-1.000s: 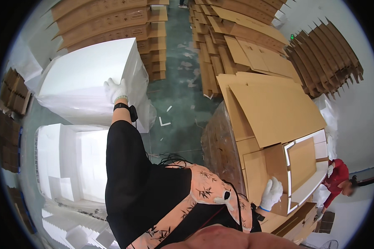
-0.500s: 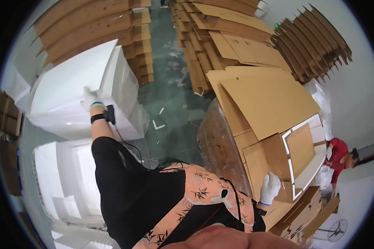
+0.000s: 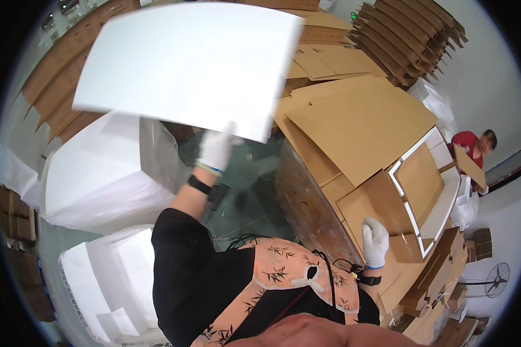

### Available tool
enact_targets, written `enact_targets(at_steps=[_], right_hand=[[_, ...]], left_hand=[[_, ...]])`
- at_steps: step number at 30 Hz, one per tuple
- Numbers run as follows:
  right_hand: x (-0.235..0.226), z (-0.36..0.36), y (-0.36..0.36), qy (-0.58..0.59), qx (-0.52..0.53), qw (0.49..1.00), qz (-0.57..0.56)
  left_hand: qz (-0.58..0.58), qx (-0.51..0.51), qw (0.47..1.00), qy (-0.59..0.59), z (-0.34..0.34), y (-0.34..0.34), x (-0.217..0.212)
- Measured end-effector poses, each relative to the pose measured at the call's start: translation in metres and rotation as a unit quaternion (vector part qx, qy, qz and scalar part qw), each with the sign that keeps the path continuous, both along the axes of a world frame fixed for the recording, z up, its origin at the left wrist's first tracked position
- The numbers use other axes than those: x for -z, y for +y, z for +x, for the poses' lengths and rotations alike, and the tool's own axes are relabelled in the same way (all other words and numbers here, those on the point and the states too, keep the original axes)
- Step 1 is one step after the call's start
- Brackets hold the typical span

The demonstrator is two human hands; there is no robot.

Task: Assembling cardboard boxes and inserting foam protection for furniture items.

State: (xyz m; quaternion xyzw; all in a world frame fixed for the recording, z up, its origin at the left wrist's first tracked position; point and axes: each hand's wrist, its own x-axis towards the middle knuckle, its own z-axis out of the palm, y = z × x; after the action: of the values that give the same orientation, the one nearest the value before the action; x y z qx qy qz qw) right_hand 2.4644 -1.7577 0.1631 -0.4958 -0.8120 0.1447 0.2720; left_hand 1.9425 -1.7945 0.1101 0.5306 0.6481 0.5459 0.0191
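My left hand (image 3: 216,150), in a white glove, grips the near edge of a large white foam sheet (image 3: 185,63). The sheet hangs in the air over the aisle, its right end in front of the cardboard. Close to my body on the right, my right hand (image 3: 375,243), also gloved, has its fingers curled; I cannot make out whether anything is in them. Beside it stands an opened cardboard box (image 3: 382,211) with white foam strips (image 3: 407,211) along its edges. Flat cardboard sheets (image 3: 359,133) lie on the workbench (image 3: 307,196) beyond the box.
A plastic-wrapped stack of white foam sheets (image 3: 92,173) stands at the left, with white foam pieces (image 3: 110,277) nearer me. Stacked cardboard (image 3: 411,40) rises behind. At the far right, a person in red (image 3: 470,143) holds a cardboard piece (image 3: 469,166); a fan (image 3: 496,280) stands nearby.
My left hand has lifted the foam sheet off the wrapped stack and swung it right across the aisle. My right hand has stayed near the box. The person in red now holds cardboard.
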Motion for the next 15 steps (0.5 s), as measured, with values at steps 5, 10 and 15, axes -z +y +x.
enact_targets(at_steps=[5,10,15], right_hand=[[-0.003,0.024,0.008,0.266,0.079,0.951,-0.137],[0.019,0.116,0.023,0.541,0.07,0.829,-0.123],[0.024,0.211,0.023,0.78,0.155,0.605,-0.036]], left_hand=[[-0.132,0.358,0.838,-0.389,0.186,0.075,-0.045],[-0.209,0.576,0.762,-0.208,0.336,0.121,-0.045],[-0.342,0.651,0.678,0.016,0.465,0.171,-0.048]])
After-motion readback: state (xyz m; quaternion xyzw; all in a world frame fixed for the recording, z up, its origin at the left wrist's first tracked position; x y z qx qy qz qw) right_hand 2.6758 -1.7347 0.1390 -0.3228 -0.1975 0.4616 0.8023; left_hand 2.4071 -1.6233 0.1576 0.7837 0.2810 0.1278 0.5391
